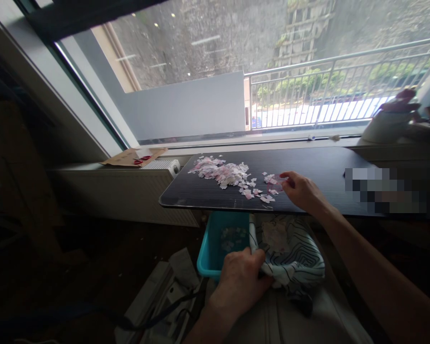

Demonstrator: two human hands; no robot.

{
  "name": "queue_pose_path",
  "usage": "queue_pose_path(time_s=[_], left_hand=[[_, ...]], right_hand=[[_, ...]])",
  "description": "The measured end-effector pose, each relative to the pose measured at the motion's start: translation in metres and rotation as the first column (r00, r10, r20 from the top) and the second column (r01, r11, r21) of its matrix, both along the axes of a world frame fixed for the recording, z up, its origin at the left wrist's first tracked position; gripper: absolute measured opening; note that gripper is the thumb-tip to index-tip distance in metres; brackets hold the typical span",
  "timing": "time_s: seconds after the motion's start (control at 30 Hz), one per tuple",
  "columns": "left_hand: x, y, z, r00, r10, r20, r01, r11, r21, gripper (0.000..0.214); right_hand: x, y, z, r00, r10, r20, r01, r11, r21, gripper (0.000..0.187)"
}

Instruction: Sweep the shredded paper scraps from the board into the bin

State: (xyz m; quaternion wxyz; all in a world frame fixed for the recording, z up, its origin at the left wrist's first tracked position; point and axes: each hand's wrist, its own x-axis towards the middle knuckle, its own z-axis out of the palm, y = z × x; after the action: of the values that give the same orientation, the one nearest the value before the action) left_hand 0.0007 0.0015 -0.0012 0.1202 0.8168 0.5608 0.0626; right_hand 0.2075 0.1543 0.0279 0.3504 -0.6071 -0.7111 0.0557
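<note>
Head view: gripping the striped bag (308,258) by its rim with left hand (241,274); holding right hand (303,191), fingers curled, beside scraps (232,174) on table (326,167), pinch impossible to tell. Seemingly partway: some in bag and bin (207,248), most left heaped on table.

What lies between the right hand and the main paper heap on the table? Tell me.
In the head view, loose paper scraps and a thin reddish item, too unclear to identify, lie between the right hand and the heap.
</note>
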Motion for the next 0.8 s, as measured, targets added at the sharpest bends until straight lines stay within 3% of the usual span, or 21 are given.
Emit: queue_pose_path(time_s=[0.2, 0.37, 0.6, 0.8], left_hand=[[0.000, 0.000, -0.002, 1.000, -0.002, 0.002, 0.002, 1.000, 0.011, 0.015], [0.001, 0.000, -0.002, 1.000, -0.003, 0.002, 0.003, 1.000, 0.009, 0.017], [0.000, 0.001, -0.003, 1.000, -0.013, -0.001, 0.013, 1.000, 0.019, 0.018], [0.002, 0.001, -0.001, 0.999, -0.029, -0.019, 0.030, 0.999, 0.012, 0.019]], right_hand=[[0.000, 0.008, -0.008, 0.966, 0.094, -0.240, -0.115, 0.991, -0.073, 0.038], [0.002, 0.008, -0.008, 0.983, -0.012, -0.184, 0.000, 0.998, -0.067, 0.034], [-0.014, 0.006, -0.011, 0.929, 0.151, -0.338, -0.203, 0.972, -0.123, 0.038], [-0.015, 0.001, -0.012, 0.952, 0.165, -0.259, -0.188, 0.980, -0.066, 0.036]])
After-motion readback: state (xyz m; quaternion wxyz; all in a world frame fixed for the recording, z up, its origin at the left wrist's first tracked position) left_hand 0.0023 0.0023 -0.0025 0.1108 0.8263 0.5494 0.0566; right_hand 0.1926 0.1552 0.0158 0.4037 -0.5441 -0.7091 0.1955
